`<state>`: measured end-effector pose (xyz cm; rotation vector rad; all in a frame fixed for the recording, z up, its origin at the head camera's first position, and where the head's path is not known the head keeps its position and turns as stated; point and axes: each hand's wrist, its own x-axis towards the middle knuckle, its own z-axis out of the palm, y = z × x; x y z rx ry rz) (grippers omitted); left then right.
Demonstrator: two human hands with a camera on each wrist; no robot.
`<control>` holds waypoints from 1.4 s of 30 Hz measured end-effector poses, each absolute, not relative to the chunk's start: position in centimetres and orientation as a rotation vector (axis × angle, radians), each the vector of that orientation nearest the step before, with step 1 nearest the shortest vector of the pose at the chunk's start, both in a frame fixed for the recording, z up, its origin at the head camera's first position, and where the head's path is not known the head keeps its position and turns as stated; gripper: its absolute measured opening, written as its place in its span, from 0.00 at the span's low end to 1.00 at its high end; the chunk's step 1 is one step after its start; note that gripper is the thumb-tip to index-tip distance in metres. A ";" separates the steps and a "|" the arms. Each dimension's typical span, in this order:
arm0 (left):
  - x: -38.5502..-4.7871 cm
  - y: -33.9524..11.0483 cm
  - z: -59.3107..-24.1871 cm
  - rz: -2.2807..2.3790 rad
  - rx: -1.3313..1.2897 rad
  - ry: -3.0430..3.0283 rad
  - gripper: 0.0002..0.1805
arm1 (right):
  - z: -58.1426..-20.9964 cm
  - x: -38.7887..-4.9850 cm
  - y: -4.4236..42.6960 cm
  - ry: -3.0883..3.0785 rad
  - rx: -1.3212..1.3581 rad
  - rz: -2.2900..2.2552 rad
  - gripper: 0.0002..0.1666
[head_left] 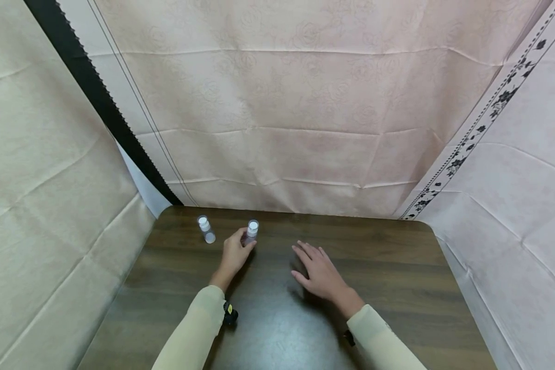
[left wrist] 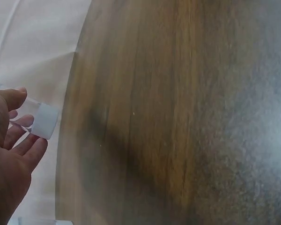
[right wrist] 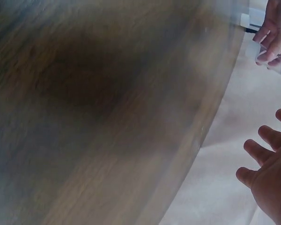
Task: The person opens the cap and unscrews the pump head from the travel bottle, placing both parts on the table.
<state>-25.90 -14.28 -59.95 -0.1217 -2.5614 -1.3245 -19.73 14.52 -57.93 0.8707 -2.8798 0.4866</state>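
- Left hand (head_left: 233,253) grips a clear, white-capped bottle (head_left: 252,229).
- Right hand (head_left: 321,273), spread loosely, extends over wood-grained tabletop (head_left: 379,267).
- A second cylindrical bottle (head_left: 206,228) sits nearby.

Wood-grain table (head_left: 398,277); creased pale drapes (head_left: 300,97)

Clear bottles (head_left: 207,234) with white caps (head_left: 204,223), brown streaky table (head_left: 398,288), pale yellow sleeves (head_left: 189,331), pale pink cloth (head_left: 305,103), white border (head_left: 464,149) with black flowers (head_left: 505,96)

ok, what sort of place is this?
Probably a makeshift indoor booth, though its wider surroundings aren't visible. Pale, creased sheets enclose the far, left and right sides of a dark wood-grain table; a floral border runs up the right.
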 end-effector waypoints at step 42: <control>-22.1 -6.6 -55.2 -0.935 -0.563 -2.720 0.19 | -55.8 -19.3 19.5 -2.726 0.293 1.530 0.40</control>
